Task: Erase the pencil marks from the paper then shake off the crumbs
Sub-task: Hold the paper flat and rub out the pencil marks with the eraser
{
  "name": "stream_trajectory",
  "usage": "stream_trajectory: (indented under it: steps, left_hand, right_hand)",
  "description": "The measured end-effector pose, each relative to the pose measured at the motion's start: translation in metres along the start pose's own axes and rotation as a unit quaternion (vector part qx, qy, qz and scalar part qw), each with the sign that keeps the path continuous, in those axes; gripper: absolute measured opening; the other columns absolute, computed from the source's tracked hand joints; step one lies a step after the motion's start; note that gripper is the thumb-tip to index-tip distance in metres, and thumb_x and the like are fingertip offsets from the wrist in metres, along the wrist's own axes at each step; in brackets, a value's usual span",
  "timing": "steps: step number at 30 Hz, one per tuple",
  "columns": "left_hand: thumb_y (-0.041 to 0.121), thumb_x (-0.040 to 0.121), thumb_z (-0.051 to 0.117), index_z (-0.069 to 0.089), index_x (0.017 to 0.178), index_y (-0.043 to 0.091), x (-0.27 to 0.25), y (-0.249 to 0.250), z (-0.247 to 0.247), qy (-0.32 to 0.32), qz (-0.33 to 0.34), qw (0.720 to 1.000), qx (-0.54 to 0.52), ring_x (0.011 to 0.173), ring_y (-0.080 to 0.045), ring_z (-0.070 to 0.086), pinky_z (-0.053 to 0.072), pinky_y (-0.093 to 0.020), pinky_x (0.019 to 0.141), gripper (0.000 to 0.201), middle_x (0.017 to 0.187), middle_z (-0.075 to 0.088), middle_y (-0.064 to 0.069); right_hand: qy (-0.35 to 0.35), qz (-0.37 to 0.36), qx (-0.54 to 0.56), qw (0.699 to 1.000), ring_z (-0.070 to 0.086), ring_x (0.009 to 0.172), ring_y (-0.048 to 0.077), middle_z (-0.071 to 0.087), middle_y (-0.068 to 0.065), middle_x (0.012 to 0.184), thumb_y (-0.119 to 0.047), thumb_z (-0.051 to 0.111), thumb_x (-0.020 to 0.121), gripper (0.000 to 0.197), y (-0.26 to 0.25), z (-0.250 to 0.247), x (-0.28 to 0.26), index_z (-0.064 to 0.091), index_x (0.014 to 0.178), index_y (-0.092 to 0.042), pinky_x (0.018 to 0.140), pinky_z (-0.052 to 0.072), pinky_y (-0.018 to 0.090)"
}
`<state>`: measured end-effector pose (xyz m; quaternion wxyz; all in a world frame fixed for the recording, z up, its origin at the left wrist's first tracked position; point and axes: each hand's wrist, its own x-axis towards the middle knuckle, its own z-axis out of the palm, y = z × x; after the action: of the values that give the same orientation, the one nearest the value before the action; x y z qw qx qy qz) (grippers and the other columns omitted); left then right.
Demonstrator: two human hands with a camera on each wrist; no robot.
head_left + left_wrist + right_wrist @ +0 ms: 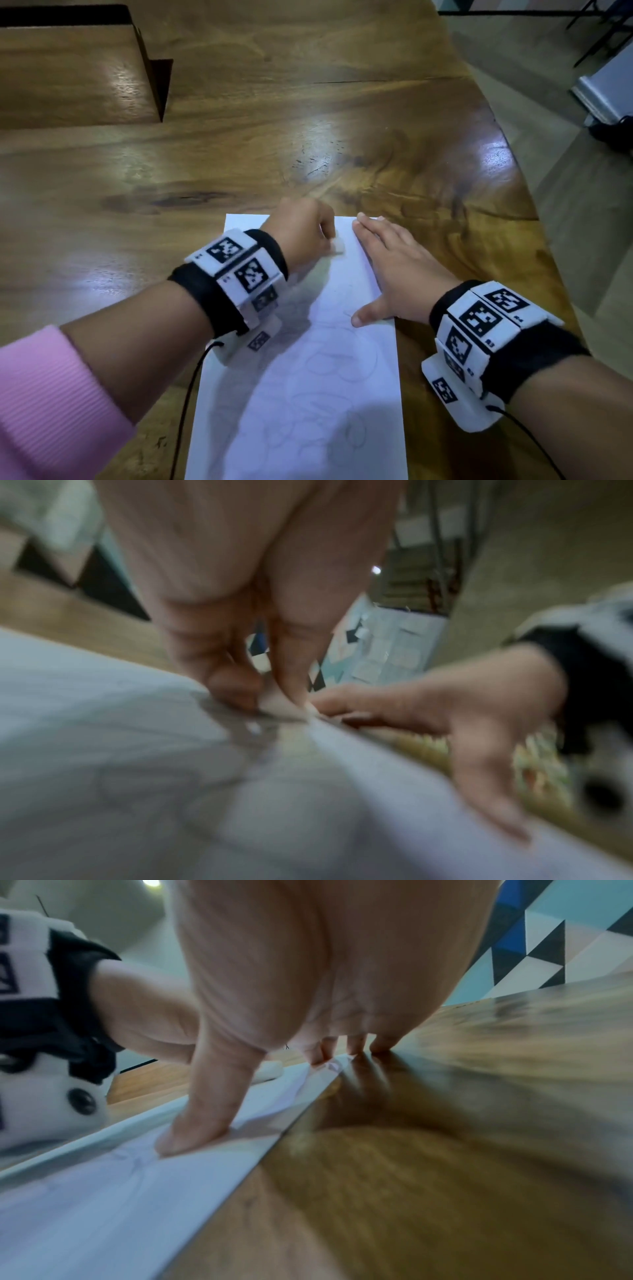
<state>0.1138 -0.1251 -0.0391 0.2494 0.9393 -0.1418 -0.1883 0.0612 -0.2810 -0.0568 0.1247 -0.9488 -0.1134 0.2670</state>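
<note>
A white sheet of paper (308, 394) with faint pencil loops lies on the wooden table (239, 154) in front of me. My left hand (301, 233) is curled near the sheet's far end and pinches a small white eraser (337, 247) against the paper. In the blurred left wrist view the fingers (219, 674) press down on the sheet (137, 750). My right hand (394, 270) lies flat on the paper's right edge, fingers straight, thumb (198, 1123) spread onto the sheet (103, 1204). The eraser (270, 1070) shows past that thumb.
A raised wooden block or shelf (68, 75) stands at the table's back left. The table's right edge (534, 212) curves close to my right wrist, with floor beyond. Small dark specks (318, 150) lie on the wood beyond the paper.
</note>
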Motion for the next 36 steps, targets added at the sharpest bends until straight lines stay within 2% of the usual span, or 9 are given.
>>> stream_trajectory:
  steps: [2,6,10,13,21,24,30,34,36]
  left_hand:
    - [0.013,0.077,0.066,0.066,0.084,0.007,-0.002,0.005,0.005,0.054,-0.015,0.998,-0.004,0.073,-0.018,0.053,0.035,-0.021,0.062,0.009,0.065,0.052,0.003]
    - [0.013,0.075,0.068,0.067,0.083,0.004,-0.006,0.012,0.013,-0.011,0.012,0.999,-0.029,0.059,-0.013,0.050,0.035,-0.023,0.055,0.012,0.058,0.053,0.006]
    - [0.013,0.078,0.065,0.066,0.083,0.003,0.003,0.009,0.006,0.080,-0.020,0.996,-0.040,0.078,-0.026,0.057,0.041,-0.025,0.065,0.011,0.077,0.065,-0.011]
    - [0.012,0.076,0.067,0.068,0.084,0.006,0.001,0.013,0.005,-0.008,-0.012,1.000,-0.016,0.072,-0.017,0.052,0.036,-0.021,0.058,0.011,0.067,0.057,-0.001]
    - [0.007,0.077,0.063,0.068,0.085,0.005,0.004,0.022,0.007,-0.029,0.014,0.999,0.028,0.079,-0.022,0.058,0.044,-0.025,0.063,0.010,0.083,0.066,-0.007]
    - [0.006,0.080,0.059,0.066,0.084,0.004,0.012,0.016,0.002,0.042,-0.004,0.998,0.040,0.089,-0.030,0.060,0.048,-0.033,0.076,0.008,0.093,0.069,-0.015]
    - [0.006,0.074,0.064,0.068,0.081,0.006,-0.002,0.012,-0.003,-0.039,0.031,0.997,0.062,0.072,-0.019,0.051,0.036,-0.022,0.056,0.008,0.057,0.049,0.009]
    - [0.004,0.076,0.062,0.065,0.081,0.005,0.003,0.001,-0.012,0.050,-0.006,0.998,0.038,0.076,-0.021,0.052,0.040,-0.027,0.069,0.006,0.055,0.042,0.009]
    - [0.004,0.074,0.062,0.065,0.080,0.005,-0.003,0.001,-0.010,0.012,0.005,0.999,0.030,0.074,-0.022,0.053,0.042,-0.028,0.068,0.006,0.056,0.047,0.005]
  right_hand:
    - [0.001,0.002,0.002,1.000,-0.015,0.144,0.011,-0.018,-0.016,0.155,-0.061,0.078,0.055,0.135,0.000,0.000,0.000,-0.009,0.150,-0.023,0.118,0.003,0.032]
    - [0.004,0.001,0.008,1.000,-0.014,0.145,0.011,-0.016,-0.016,0.156,-0.059,0.080,0.055,0.134,0.000,0.000,-0.001,-0.007,0.151,-0.023,0.120,0.005,0.033]
    - [0.003,0.003,0.006,1.000,-0.014,0.145,0.011,-0.016,-0.016,0.156,-0.059,0.079,0.055,0.134,-0.001,0.000,-0.002,-0.007,0.151,-0.023,0.117,0.004,0.031]
    - [0.003,0.006,0.013,1.000,-0.014,0.145,0.011,-0.016,-0.016,0.156,-0.058,0.080,0.054,0.135,-0.002,-0.001,-0.001,-0.007,0.151,-0.024,0.119,0.007,0.033]
    - [0.001,0.006,0.003,1.000,-0.013,0.145,0.011,-0.015,-0.015,0.156,-0.058,0.080,0.055,0.133,-0.003,-0.004,-0.003,-0.006,0.151,-0.023,0.117,0.005,0.030]
    - [-0.002,0.010,0.001,1.000,-0.013,0.145,0.012,-0.016,-0.015,0.156,-0.058,0.080,0.055,0.135,-0.004,-0.004,-0.002,-0.008,0.151,-0.023,0.117,0.005,0.031]
    - [-0.005,0.011,0.000,1.000,-0.014,0.144,0.010,-0.015,-0.016,0.155,-0.057,0.081,0.056,0.134,-0.006,-0.005,-0.002,-0.007,0.151,-0.022,0.114,0.002,0.026]
    - [-0.009,0.017,-0.003,1.000,-0.015,0.143,0.009,-0.017,-0.017,0.155,-0.058,0.080,0.056,0.134,-0.007,-0.005,-0.002,-0.008,0.151,-0.022,0.114,0.002,0.026]
    - [-0.010,0.016,-0.009,1.000,-0.016,0.143,0.010,-0.018,-0.016,0.155,-0.059,0.079,0.056,0.134,-0.007,-0.005,-0.002,-0.009,0.151,-0.021,0.114,0.002,0.026]
